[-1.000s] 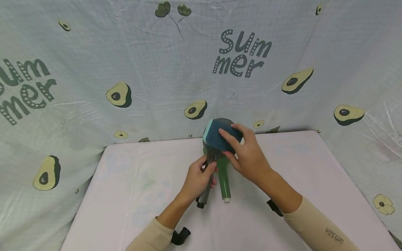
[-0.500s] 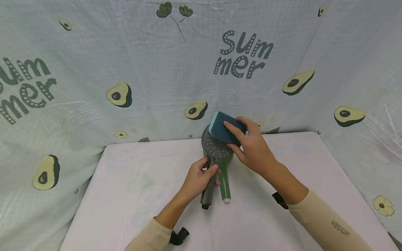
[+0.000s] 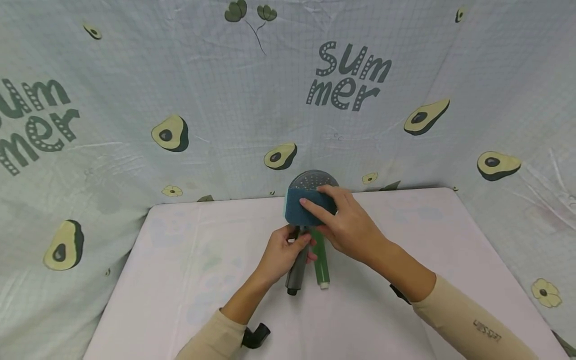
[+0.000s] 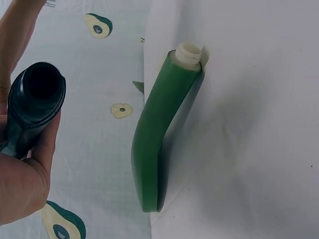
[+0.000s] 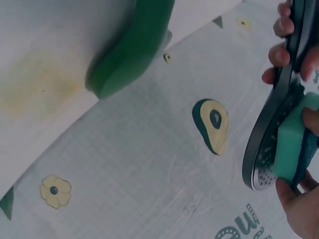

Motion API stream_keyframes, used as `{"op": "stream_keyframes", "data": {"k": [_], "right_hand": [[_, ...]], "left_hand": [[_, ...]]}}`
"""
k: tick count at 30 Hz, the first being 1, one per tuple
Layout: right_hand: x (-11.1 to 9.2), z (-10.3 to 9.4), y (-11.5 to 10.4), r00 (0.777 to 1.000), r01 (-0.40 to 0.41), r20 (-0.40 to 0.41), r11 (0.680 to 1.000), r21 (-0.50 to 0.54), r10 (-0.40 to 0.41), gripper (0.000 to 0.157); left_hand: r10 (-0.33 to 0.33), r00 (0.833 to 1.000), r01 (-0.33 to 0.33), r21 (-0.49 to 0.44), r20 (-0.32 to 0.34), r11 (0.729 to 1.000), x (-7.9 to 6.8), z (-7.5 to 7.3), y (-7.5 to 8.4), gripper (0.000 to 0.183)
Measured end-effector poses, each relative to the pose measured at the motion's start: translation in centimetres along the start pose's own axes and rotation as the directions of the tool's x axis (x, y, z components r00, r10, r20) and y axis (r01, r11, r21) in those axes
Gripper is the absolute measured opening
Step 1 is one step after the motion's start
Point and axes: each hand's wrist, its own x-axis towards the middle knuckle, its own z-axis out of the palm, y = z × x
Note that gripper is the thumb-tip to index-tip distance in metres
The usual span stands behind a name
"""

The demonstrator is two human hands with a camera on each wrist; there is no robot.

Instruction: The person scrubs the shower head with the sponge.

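Here we are: the left hand (image 3: 284, 252) grips the grey shower head (image 3: 313, 179) above the table (image 3: 216, 270), the right hand (image 3: 348, 220) pinches the sponge (image 3: 310, 207) against its face; scrubbing looks unfinished, we judge, with the green shower head (image 4: 158, 119) untouched.

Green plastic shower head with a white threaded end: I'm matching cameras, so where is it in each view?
Head: the green shower head is below and right of centre, partly hidden.
Left wrist: centre, white threaded end at the top.
Right wrist: top edge, left of centre, cut off.
Shared landmark: the round dark grey shower head, gripped by the left hand.
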Motion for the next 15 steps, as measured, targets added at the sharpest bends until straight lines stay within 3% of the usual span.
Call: {"op": "stream_keyframes", "data": {"k": [9,12,15], "right_hand": [[1.4,-1.7,2.5,0.977,-0.198,-0.077,0.98,-0.002,0.198,0.069],[1.4,-1.8,2.7,0.977,-0.203,-0.065,0.979,0.015,0.203,0.069],[1.1,-1.4,2.1,0.988,-0.149,-0.044,0.989,0.018,0.15,0.069]], "left_hand": [[-0.019,1.0,0.019,0.0,0.016,1.0,0.2,0.3,-0.4,0.031],[-0.009,1.0,0.009,-0.004,0.019,1.0,0.2,0.3,-0.3,0.031],[0.006,1.0,-0.006,-0.011,0.026,1.0,0.2,0.2,-0.1,0.032]]}}
